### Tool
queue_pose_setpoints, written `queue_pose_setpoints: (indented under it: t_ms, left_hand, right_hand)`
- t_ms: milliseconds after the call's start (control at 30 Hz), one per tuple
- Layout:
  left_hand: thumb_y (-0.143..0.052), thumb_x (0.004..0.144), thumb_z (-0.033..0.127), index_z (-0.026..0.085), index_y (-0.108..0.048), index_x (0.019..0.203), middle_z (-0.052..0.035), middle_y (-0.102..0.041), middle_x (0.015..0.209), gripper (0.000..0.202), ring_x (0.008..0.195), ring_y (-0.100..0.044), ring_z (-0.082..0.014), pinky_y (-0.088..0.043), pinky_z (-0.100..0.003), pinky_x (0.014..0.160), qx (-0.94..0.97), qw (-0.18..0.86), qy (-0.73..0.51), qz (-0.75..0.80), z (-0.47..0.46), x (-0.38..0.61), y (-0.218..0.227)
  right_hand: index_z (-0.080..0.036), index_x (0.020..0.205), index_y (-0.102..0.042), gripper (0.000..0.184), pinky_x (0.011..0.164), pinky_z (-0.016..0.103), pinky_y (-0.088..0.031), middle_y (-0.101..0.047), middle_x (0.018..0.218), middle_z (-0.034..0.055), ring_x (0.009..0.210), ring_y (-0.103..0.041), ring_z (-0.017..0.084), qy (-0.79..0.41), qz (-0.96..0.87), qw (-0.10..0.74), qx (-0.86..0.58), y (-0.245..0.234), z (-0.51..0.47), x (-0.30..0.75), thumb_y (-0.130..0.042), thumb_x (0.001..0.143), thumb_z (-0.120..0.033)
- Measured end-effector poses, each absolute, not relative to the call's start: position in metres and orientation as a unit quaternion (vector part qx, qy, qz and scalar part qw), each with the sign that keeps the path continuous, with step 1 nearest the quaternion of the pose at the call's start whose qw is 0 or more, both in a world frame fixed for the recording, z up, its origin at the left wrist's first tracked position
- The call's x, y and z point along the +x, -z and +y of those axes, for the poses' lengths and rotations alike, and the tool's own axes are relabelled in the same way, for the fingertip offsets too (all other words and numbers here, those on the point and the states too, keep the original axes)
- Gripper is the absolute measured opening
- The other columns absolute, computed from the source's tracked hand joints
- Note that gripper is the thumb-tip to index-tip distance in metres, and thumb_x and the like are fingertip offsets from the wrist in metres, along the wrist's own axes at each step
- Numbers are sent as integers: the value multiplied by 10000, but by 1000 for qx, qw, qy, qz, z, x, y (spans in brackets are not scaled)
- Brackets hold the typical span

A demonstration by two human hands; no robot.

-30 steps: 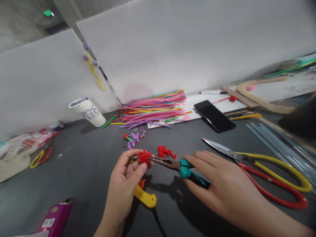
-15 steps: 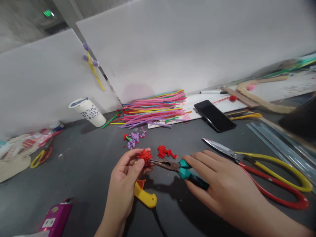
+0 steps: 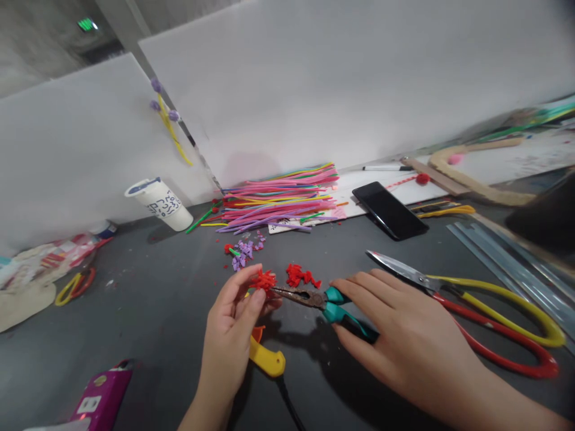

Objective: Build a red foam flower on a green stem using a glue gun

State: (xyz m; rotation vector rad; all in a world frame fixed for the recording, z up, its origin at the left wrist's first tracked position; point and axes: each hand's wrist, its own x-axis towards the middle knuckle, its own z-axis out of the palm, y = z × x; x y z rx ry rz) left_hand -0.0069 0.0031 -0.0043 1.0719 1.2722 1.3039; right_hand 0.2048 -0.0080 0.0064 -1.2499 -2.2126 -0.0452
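Between the thumb and fingers of my left hand (image 3: 236, 323) is a spiky red pompom (image 3: 264, 279). My right hand (image 3: 399, 329) is closed round the teal and black handles of long-nose pliers (image 3: 305, 297). The rusty plier tips reach the right side of the pompom; whether they pinch a strand is too small to tell. A pile of red snippets (image 3: 300, 276) lies just behind the pliers. Under my left hand rests a yellow tool with a black cord (image 3: 269, 360), partly hidden, probably a glue gun.
Large scissors (image 3: 449, 290) with red and yellow handles lie right of my right hand. Farther back are a black phone (image 3: 390, 209), a bundle of coloured pipe cleaners (image 3: 278, 200), purple snippets (image 3: 244, 252) and a white cup (image 3: 162, 205). A magenta box (image 3: 101, 395) sits front left.
My left hand has shifted slightly to the right and its index finger has lifted a little on the pompom. The pliers stay nearly in place.
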Motion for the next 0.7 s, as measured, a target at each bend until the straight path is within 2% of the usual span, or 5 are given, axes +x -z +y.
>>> queue_pose_setpoints:
  t_ms: [200,433,567,700]
  left_hand:
    - [-687,794,326,292,-687,1097,-6,-740,976,306,796,-713,-153,-582,-247,750,453,469,-530,543,2,-7,3]
    - [-675,806,340,348,-672,1138,22,-753,962,332,817,-719,-156,-572,-237,763,498,445,-489,561,3,-15,3]
    - [-647,827,345,347,-666,1160,1,-735,1076,333,834,-721,-173,-573,-264,777,542,418,-469,558,4,-21,2]
    - [-612,852,341,343,-652,1188,-18,-717,1135,338,918,-706,-205,-578,-295,793,575,414,-462,533,4,-23,-1]
  right_hand:
    - [-92,1039,-653,290,667,417,-494,-668,861,112,777,-600,283,53,-834,284,-469,-5,-7,205,-578,816,-262]
    - [-102,1007,-659,249,668,388,-481,-668,854,102,767,-594,261,35,-843,278,-459,-5,-7,206,-574,820,-242]
    - [-150,986,-655,210,652,355,-457,-657,826,61,732,-579,231,-19,-837,287,-466,-6,-7,208,-590,804,-232]
    - [-216,810,-632,49,587,297,-390,-595,728,8,695,-540,198,-133,-817,259,-498,-13,-5,208,-587,794,-205]
